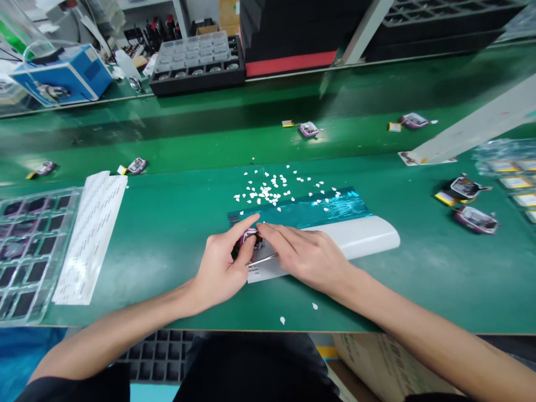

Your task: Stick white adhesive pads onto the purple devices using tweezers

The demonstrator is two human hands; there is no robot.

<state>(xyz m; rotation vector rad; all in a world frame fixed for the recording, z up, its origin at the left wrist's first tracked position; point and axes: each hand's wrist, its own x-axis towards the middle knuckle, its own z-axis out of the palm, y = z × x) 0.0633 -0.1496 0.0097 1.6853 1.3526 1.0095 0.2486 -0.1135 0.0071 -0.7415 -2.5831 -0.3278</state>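
Note:
My left hand holds a small purple device against the green bench, thumb and forefinger around it. The fingertips of my right hand press on the same device from the right. Both hands lie on a white curved pad with a white label sheet under it. A blue foil strip runs just behind the pad. Beyond it, several small white backing bits are scattered.
A clear compartment tray and a white label sheet lie at the left. More purple devices lie at the right and on the conveyor belt. Black trays and a blue box stand at the back.

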